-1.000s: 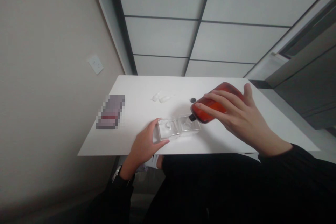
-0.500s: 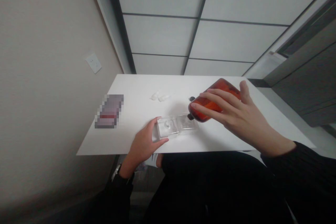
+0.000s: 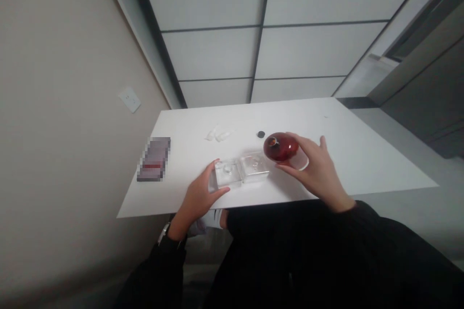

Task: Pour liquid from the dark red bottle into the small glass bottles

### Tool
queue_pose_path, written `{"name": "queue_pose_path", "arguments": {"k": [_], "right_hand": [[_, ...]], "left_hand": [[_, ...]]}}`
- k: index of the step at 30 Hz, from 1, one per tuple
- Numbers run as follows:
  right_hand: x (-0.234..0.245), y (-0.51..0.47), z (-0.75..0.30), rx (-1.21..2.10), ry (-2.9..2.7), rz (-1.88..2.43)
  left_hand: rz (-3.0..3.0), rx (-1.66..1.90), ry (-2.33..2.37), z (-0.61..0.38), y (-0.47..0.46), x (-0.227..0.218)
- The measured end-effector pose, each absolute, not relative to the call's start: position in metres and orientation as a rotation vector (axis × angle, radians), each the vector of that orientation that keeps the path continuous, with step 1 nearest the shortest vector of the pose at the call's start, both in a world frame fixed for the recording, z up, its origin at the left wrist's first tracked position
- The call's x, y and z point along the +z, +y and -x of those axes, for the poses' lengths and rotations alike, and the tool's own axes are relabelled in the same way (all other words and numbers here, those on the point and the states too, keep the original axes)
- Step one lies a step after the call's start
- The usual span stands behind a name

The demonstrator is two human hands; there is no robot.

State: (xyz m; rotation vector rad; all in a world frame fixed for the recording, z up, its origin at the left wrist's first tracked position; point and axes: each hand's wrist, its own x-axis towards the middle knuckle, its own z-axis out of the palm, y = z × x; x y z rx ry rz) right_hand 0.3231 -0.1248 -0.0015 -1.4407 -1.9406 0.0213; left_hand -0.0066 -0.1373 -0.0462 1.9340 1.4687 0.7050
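My right hand [image 3: 311,164] grips a dark red bottle [image 3: 282,148] with its fingers around the body. The bottle's open mouth points up and toward me, and its base looks pale and see-through. My left hand [image 3: 198,198] holds the left end of a transparent plastic two-compartment case [image 3: 241,170] on the white table [image 3: 362,164]. The bottle is close to the case's right end, and I cannot tell if they touch. A small black cap [image 3: 261,134] lies on the table beyond the case.
Small white translucent pieces [image 3: 218,135] lie on the far side of the table. A pixelated box [image 3: 153,159] lies at the left. A beige wall with a socket [image 3: 129,100] runs along the left side, and a grey cabinet [image 3: 424,82] stands at the right.
The bottle has swung from tilted, mouth down at the case, to mouth up, and my right hand has moved back toward me. The left hand and case stay put.
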Motion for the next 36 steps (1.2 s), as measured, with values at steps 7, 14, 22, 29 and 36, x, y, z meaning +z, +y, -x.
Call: {"name": "queue_pose_path", "arguments": {"k": [7, 14, 22, 29, 36], "right_hand": [[-0.038, -0.129, -0.309, 0.598, -1.399, 1.415], [-0.054, -0.126, -0.312, 0.716, -1.343, 1.235], [-0.058, -0.128, -0.315, 0.744, -1.346, 1.267], [-0.053, -0.13, -0.316, 0.732, -1.356, 1.312], [-0.044, -0.125, -0.313, 0.715, -1.451, 1.319]], "left_hand": [[-1.988, 0.621, 1.443, 0.003, -0.126, -0.032], [-2.171, 0.643, 1.392, -0.012, -0.117, 0.001], [-2.303, 0.558, 1.278, -0.052, -0.103, 0.021], [-2.279, 0.522, 1.268, -0.053, -0.096, 0.024], [-2.23, 0.553, 1.281, -0.041, -0.074, 0.022]]}}
